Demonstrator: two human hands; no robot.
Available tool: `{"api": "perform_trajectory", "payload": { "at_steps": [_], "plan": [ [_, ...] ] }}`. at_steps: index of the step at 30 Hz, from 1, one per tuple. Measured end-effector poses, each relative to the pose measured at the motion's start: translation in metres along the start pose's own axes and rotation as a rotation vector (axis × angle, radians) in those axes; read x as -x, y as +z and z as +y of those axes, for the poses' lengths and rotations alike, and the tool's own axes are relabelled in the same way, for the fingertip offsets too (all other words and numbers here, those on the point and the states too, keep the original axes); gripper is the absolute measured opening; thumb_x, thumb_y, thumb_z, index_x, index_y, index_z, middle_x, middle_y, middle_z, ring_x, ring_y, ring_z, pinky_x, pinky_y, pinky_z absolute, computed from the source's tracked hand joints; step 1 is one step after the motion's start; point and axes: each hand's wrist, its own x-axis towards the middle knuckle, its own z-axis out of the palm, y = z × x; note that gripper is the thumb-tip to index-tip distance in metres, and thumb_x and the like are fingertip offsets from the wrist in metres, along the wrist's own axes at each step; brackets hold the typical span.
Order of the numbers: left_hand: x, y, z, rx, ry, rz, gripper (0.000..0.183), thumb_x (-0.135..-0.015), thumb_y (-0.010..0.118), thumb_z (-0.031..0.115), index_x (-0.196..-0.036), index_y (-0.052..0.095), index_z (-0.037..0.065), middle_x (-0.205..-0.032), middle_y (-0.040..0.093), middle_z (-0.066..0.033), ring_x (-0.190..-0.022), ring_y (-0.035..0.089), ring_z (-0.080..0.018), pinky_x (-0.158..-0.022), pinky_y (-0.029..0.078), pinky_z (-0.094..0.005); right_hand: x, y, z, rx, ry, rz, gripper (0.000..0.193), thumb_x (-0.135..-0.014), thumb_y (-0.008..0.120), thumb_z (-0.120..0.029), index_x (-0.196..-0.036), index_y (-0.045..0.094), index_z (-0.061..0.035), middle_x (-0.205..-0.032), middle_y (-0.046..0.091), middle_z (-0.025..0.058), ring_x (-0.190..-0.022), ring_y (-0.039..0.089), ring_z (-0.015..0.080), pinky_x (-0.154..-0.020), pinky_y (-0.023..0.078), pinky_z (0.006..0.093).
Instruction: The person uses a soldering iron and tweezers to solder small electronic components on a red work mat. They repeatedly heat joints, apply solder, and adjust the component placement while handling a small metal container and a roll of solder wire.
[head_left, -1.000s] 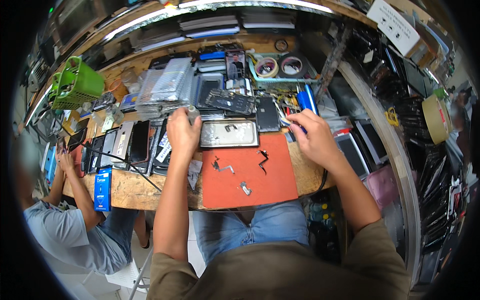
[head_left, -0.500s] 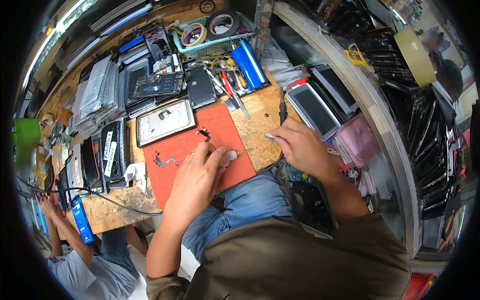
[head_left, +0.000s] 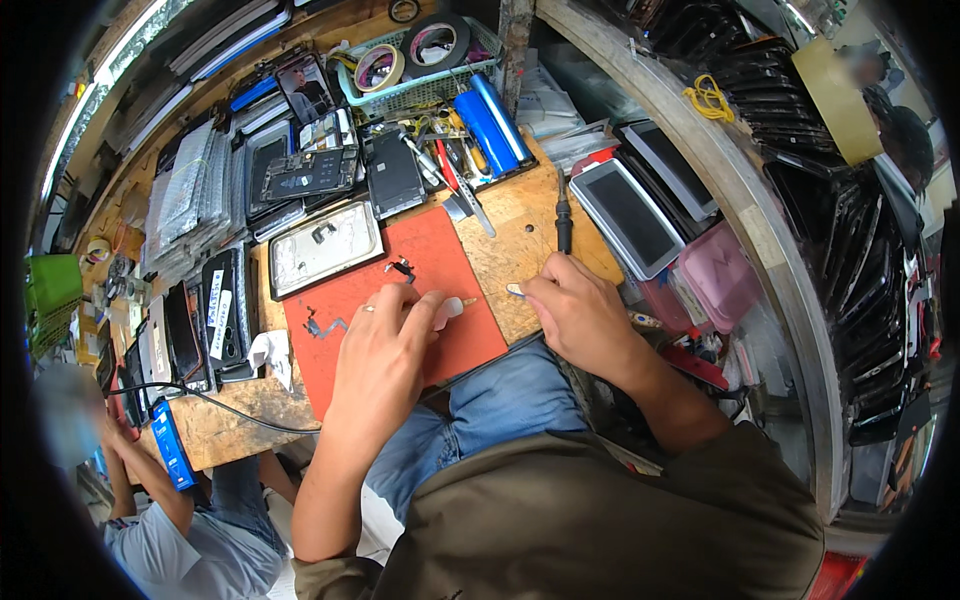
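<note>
Over the orange-red mat (head_left: 430, 245), my left hand (head_left: 385, 345) is closed around a small whitish bottle (head_left: 449, 313), which lies on its side with its narrow tip pointing right. Just right of the mat, my right hand (head_left: 580, 315) pinches a small, thin piece with a pale and bluish end (head_left: 516, 290); its kind is unclear. A gap separates this piece from the bottle tip. Beyond my left fingers sits a small black flex part (head_left: 402, 268). A grey-blue flex cable (head_left: 325, 328) lies to the left of that hand.
A soldering iron (head_left: 564, 225) stands behind my right hand. A pale metal housing (head_left: 325, 245) overlaps the mat's far left. Farther back are tweezers (head_left: 475, 205), blue rolls (head_left: 487, 130) and a tape basket (head_left: 420, 90). A white tablet (head_left: 628, 220) lies right. Another person's arm (head_left: 150, 475) shows left.
My right hand has shifted left, bringing its small piece closer to the bottle tip. My left hand still holds the bottle, nearly in place.
</note>
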Motion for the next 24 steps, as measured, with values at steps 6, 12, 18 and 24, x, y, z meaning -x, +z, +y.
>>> {"api": "perform_trajectory", "payload": {
  "at_steps": [6,12,18,24],
  "plan": [
    [0.023,-0.02,-0.02,0.144,-0.139,0.193,0.047,-0.09,0.078,-0.001,-0.136,0.069,0.004,-0.117,0.063,-0.018,-0.11,0.065,-0.0414,-0.098,0.052,-0.0463,-0.001,0.006,-0.009,0.002,-0.038,0.043,0.012,-0.096,0.075,-0.003,-0.108,0.079,-0.0017,-0.095,0.062,0.0139,-0.089,0.069,0.0354,-0.076,0.055,0.0479],
    [0.028,-0.046,-0.105,0.2,-0.323,0.526,0.039,-0.098,0.081,0.009,-0.135,0.069,0.002,-0.119,0.074,-0.0128,-0.098,0.07,-0.021,-0.083,0.054,-0.0358,-0.003,0.003,-0.011,0.027,-0.033,-0.007,0.015,-0.092,0.073,-0.001,-0.106,0.077,-0.0026,-0.098,0.061,0.0129,-0.096,0.068,0.0354,-0.079,0.057,0.048],
    [0.011,-0.064,-0.171,0.038,-0.544,0.557,0.052,-0.102,0.081,0.012,-0.144,0.057,-0.005,-0.12,0.078,-0.0196,-0.106,0.08,-0.0233,-0.088,0.065,-0.0378,-0.003,0.007,-0.013,0.026,-0.019,-0.005,0.013,-0.093,0.073,-0.002,-0.106,0.077,-0.0014,-0.098,0.06,0.0138,-0.096,0.068,0.0362,-0.078,0.057,0.0489],
    [-0.006,-0.043,-0.209,0.098,-0.507,0.516,0.049,-0.098,0.081,0.008,-0.139,0.058,-0.007,-0.114,0.079,-0.0236,-0.097,0.082,-0.0291,-0.085,0.067,-0.0388,-0.003,0.009,-0.013,0.077,0.025,0.042,0.009,-0.094,0.073,-0.003,-0.102,0.075,-0.0011,-0.098,0.06,0.0143,-0.095,0.068,0.0367,-0.079,0.057,0.0498]
  ]
}}
